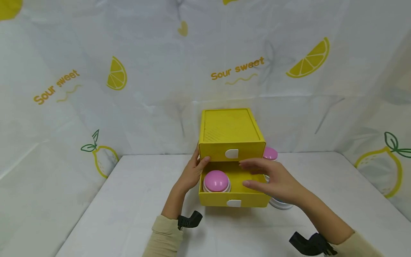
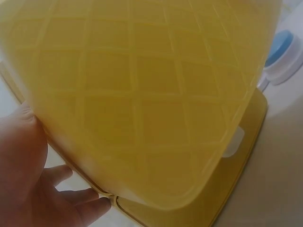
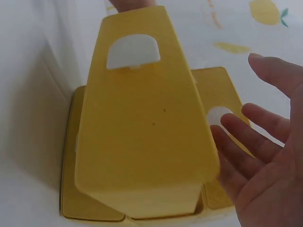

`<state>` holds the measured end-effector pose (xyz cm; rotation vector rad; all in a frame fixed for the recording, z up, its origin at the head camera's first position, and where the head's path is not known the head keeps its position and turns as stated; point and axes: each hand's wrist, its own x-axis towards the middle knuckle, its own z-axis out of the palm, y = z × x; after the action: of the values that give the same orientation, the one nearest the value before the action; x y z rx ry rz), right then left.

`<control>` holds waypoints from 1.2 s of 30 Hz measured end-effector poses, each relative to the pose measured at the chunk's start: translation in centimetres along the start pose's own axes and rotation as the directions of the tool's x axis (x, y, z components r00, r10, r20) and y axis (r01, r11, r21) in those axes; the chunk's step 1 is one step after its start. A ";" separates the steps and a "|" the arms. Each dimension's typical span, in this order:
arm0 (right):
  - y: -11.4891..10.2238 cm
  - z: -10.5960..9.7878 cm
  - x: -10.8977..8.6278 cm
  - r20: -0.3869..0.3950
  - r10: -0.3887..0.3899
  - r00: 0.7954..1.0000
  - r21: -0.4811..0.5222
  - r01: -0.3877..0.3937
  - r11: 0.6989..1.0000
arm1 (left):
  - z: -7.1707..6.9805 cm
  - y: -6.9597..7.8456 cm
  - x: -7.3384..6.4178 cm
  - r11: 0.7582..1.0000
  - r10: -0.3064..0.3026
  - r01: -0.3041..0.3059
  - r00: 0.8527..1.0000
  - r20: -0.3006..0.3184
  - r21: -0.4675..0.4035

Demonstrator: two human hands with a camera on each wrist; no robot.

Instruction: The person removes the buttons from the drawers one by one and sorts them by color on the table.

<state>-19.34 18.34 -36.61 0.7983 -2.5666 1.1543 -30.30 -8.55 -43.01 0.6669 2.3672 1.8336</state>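
Observation:
A yellow drawer box (image 1: 232, 125) stands near the back of the table, its lower drawer (image 1: 221, 200) pulled out. A pink-domed round button with a white base (image 1: 217, 181) sits in the left part of that drawer. My left hand (image 1: 191, 171) rests against the box's left side, thumb at the front edge; in the left wrist view its fingers (image 2: 90, 210) lie fairly straight along the box. Over the drawer's right part is my right hand (image 1: 277, 180), fingers extended and thumb apart, holding nothing. The right wrist view shows the drawer front with its white handle (image 3: 133, 51).
Behind the box's right side, another pink-domed button (image 1: 270, 153) partly shows. A white round base (image 1: 280, 204) stands beside the drawer under my right hand; a blue-topped white one (image 2: 282, 54) appears in the left wrist view. A lemon-print sheet (image 1: 154, 71) hangs behind the white table (image 1: 135, 210).

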 end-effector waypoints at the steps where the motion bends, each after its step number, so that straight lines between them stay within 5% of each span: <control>1: 0.0 0.3 0.3 0.014 0.002 1.000 0.007 -0.002 1.000 | 0.0 0.0 0.0 1.000 -0.001 0.001 1.000 -0.001 -0.003; 14: -0.1 2.8 3.0 0.135 0.119 0.984 0.043 -0.126 0.991 | -0.1 0.0 -0.1 0.999 -0.030 0.031 0.999 -0.015 0.015; 24: 0.3 4.0 5.1 0.269 0.181 0.946 -0.020 -0.182 0.983 | -0.2 -0.1 -0.1 1.000 -0.018 0.018 1.000 -0.009 -0.013; 36: 0.4 5.2 6.0 0.320 0.277 0.906 -0.116 -0.253 0.961 | 0.0 -0.1 0.0 1.000 -0.025 0.025 1.000 0.001 0.007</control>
<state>-24.47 12.38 -37.93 0.6945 -3.0596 1.0652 -30.37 -8.54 -43.14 0.6358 2.3715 1.8152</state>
